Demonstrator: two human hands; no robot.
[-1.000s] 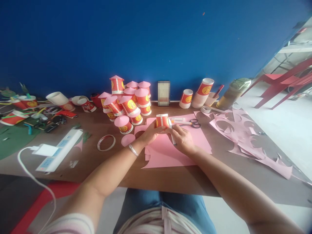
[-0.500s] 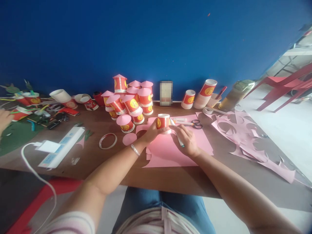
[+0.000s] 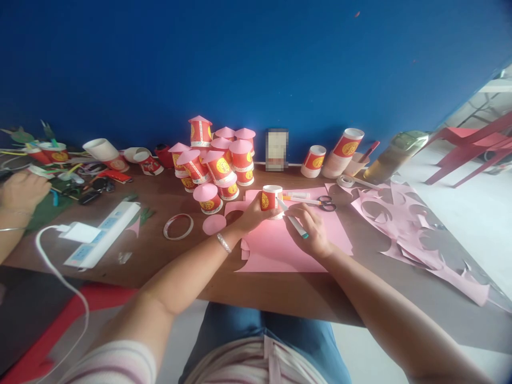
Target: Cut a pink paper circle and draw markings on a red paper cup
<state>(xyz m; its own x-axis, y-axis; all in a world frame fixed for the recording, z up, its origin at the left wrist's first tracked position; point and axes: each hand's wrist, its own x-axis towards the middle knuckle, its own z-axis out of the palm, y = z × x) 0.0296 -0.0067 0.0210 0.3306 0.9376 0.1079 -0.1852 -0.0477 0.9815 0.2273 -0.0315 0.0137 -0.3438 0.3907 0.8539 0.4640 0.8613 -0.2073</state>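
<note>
My left hand (image 3: 251, 216) is closed around a small red and white paper cup (image 3: 271, 197) that stands upside down on a pink paper sheet (image 3: 280, 246). My right hand (image 3: 314, 226) grips a white pen with a green end (image 3: 294, 220), its tip touching the cup's base on the right side. Both hands rest over the sheet at the middle of the brown table (image 3: 160, 256).
A heap of red cups with pink lids (image 3: 216, 162) stands behind. Scissors (image 3: 326, 202), tape rings (image 3: 178, 226), a white power strip (image 3: 102, 240), pink paper offcuts (image 3: 412, 229), stacked cups (image 3: 340, 152) and a bottle (image 3: 390, 152) lie around. Another person's hand (image 3: 20, 192) is at far left.
My right hand has turned the pen so that it now slants to the cup's base. Another person's hand has come in at the far left. The view has shifted a little.
</note>
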